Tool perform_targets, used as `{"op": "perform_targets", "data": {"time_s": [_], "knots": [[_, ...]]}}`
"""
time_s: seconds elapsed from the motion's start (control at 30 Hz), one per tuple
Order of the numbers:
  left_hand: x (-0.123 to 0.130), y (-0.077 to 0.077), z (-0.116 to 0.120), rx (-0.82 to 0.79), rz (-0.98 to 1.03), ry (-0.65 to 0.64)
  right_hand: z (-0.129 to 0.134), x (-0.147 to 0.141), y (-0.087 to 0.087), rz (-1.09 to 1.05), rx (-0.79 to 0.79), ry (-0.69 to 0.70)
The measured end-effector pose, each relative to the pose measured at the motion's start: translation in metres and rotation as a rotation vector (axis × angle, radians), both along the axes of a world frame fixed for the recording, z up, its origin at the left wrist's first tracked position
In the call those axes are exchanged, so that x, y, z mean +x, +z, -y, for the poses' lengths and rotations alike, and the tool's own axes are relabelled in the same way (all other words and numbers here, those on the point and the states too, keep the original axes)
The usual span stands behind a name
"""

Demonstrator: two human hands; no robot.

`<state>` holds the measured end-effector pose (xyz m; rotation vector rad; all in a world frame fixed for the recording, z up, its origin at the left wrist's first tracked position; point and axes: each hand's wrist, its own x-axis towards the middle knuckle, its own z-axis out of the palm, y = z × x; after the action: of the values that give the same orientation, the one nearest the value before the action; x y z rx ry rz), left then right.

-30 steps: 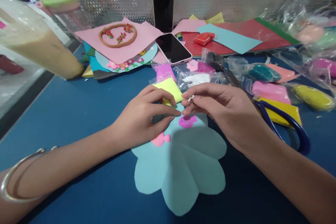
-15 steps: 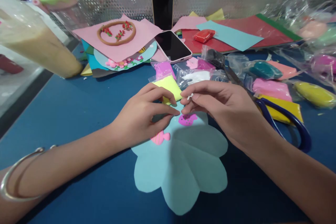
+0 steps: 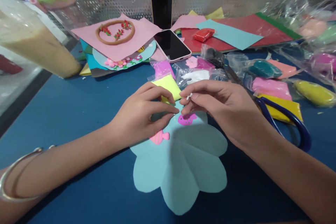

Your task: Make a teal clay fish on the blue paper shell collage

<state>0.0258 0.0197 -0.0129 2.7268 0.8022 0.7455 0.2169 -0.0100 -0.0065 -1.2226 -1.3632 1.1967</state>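
Note:
A light blue scalloped paper (image 3: 181,168) lies on the blue table with a pink clay fish (image 3: 158,137) and a magenta clay fish (image 3: 187,119) on it. My right hand (image 3: 215,101), above the paper's far part, pinches a small bit of white clay (image 3: 189,96) between thumb and forefinger. Opposite it, my left hand (image 3: 144,113) has thumb and forefinger brought together, with a tiny white speck showing at their tips. It partly covers the pink fish. Just beyond the fingers sits a yellow clay packet (image 3: 168,86).
Behind my right hand are clay packets, including white clay (image 3: 196,76), and blue-handled scissors (image 3: 301,133). A phone (image 3: 173,45), pink paper (image 3: 118,50) with a brown clay ring, and red paper (image 3: 236,38) lie farther back. A drink cup (image 3: 39,49) stands left.
My left thumb and forefinger have closed together, and a tiny white speck now shows at their tips. My right hand keeps its pinch almost unmoved. The view has shifted very slightly.

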Motion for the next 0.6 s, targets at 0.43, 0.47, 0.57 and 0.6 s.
{"op": "perform_targets", "data": {"time_s": [0.43, 0.47, 0.57, 0.6], "knots": [[0.0006, -0.0001, 0.0011, 0.014, -0.01, 0.01, -0.0001, 0.0008, 0.0, 0.011, -0.003, -0.002], [0.0005, 0.0, 0.0012, 0.021, -0.015, 0.009, 0.0, 0.0007, 0.0002, 0.014, -0.004, -0.002], [-0.0001, 0.0005, 0.0013, 0.037, -0.03, 0.008, 0.0, 0.0005, 0.0006, 0.017, -0.009, 0.002], [-0.0003, 0.0007, 0.0013, 0.039, -0.032, 0.008, -0.0001, 0.0004, 0.0007, 0.017, -0.011, 0.006]]}}
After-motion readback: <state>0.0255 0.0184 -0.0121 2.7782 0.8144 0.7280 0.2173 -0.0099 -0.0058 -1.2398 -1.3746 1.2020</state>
